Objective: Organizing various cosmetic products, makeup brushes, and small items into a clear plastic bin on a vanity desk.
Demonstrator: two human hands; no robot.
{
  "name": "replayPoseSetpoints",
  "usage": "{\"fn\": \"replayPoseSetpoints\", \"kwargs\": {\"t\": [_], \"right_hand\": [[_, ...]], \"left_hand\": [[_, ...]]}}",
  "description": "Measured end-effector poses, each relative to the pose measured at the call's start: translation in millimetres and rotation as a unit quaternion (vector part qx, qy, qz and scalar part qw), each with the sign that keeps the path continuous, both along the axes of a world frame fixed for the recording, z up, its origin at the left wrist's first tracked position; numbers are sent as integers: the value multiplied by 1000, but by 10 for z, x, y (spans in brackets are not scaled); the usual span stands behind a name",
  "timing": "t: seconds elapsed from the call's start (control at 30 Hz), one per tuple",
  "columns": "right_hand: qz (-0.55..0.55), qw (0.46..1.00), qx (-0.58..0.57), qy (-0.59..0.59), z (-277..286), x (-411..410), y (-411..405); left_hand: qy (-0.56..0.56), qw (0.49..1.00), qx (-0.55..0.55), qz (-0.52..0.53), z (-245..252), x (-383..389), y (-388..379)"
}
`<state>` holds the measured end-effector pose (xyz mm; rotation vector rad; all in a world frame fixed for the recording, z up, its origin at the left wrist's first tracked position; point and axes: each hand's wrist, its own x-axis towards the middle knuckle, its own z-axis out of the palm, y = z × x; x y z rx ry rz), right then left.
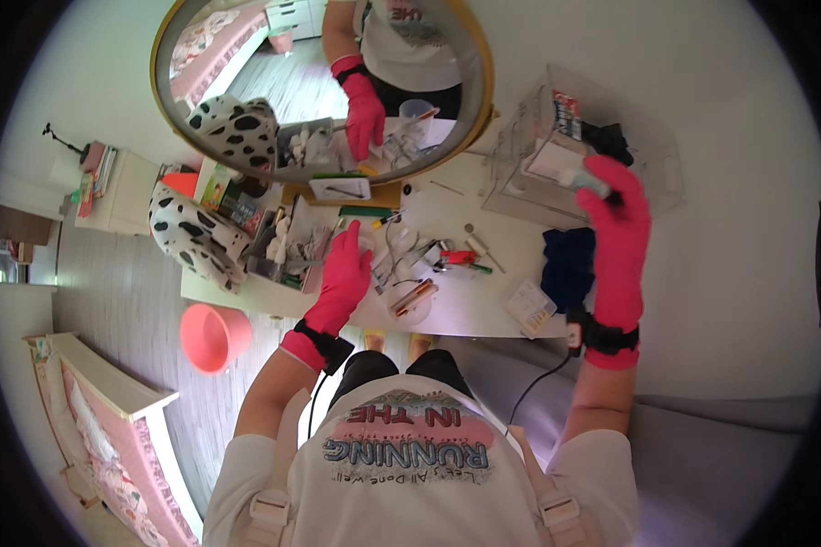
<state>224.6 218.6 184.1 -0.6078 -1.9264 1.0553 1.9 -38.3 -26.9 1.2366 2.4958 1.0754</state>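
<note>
My right hand [619,205], in a pink rubber glove, is raised at the near side of a clear plastic box [520,191]. Between its thumb and fingers is a small translucent item [588,181]; its exact kind is unclear. Inside the box are a white pack [551,163], a printed packet [566,113] and a black bundle [607,142]. My left hand [345,273], gloved alike, hovers over the desk beside a grey organizer box [263,267] full of small items. Whether its fingers hold something clear cannot be told.
Cables, pens and a red item [458,257] lie scattered across the white desk [462,311]. Dark blue cloth [568,267] and a clear packet [530,308] are at the right. A round mirror [487,89] stands behind, a spotted cover [191,236] left, a pink bin [215,338] below.
</note>
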Motion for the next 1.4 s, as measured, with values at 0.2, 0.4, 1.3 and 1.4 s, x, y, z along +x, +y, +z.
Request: {"fn": "replayPoseSetpoints", "kwargs": {"t": [0.2,0.4,1.3,1.4], "right_hand": [[-120,963,73,-232,319,471,849],[-46,894,226,-383,226,531,1536],[-100,953,48,-283,300,37,1083],[-172,963,187,-94,661,120,432]], "left_hand": [[69,997,1,-32,122,28,68],[149,988,-7,-45,344,34,57],[195,959,-200,-48,258,111,2],[195,964,-171,-65,351,146,136]]}}
